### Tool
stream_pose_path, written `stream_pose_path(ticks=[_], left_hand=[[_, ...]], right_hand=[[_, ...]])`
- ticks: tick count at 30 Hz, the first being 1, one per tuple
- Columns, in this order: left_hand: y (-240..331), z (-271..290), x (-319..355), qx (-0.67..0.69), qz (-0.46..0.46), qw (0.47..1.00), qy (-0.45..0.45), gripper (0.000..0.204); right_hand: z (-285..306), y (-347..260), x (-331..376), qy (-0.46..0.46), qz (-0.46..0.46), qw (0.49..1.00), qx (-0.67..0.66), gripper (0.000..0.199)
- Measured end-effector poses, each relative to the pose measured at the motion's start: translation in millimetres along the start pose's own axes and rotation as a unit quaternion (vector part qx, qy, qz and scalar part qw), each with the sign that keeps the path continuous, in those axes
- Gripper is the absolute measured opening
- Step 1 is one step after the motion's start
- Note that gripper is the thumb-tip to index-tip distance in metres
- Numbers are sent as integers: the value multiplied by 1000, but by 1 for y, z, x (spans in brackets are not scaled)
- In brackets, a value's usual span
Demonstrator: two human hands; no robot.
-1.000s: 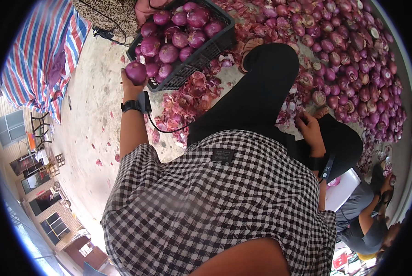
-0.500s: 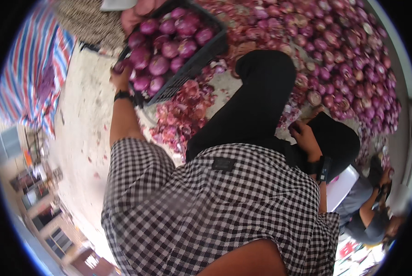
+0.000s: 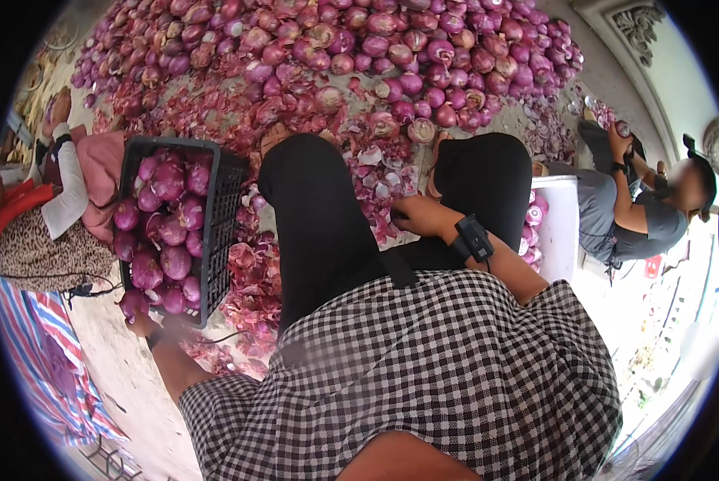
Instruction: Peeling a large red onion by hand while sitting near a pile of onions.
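Observation:
My left hand (image 3: pixel 141 325) is closed on a red onion (image 3: pixel 133 305) at the near left corner of a black plastic crate (image 3: pixel 215 232). Peeled purple-red onions (image 3: pixel 167 183) fill that crate, which stands to the left of my left leg. Between my knees, my right hand (image 3: pixel 425 216) hangs over scattered onion skins (image 3: pixel 385 172) with its fingers curled in. Something small and dark shows at those fingertips, too hidden to name.
A broad heap of onions (image 3: pixel 447 48) spreads across the far side. At my right stands a white tub (image 3: pixel 564 216) holding onions. One co-worker (image 3: pixel 648 200) sits at the right with an onion; another person's sleeve (image 3: pixel 64 180) shows at the left. Striped sheeting (image 3: pixel 42 353) lies nearby.
The view has swung, so the crate now appears lower and further left. My left hand still holds an onion at the crate; my right hand stays between my knees.

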State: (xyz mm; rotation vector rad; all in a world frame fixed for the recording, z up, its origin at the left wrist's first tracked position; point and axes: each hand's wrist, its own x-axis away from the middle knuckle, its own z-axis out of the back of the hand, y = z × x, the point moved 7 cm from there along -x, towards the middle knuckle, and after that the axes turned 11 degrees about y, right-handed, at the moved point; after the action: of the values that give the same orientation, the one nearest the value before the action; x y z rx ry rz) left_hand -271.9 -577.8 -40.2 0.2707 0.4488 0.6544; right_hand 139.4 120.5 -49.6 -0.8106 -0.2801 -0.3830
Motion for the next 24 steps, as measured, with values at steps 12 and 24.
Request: stream_pose_path(ticks=[12, 24], left_hand=[[52, -26, -18, 91, -165, 972, -140, 56], [162, 54, 37, 449, 119, 744, -481, 68]], right_hand=[[-4, -6, -7, -23, -16, 1000, 5, 27], [103, -47, -20, 13, -60, 937, -343, 25]])
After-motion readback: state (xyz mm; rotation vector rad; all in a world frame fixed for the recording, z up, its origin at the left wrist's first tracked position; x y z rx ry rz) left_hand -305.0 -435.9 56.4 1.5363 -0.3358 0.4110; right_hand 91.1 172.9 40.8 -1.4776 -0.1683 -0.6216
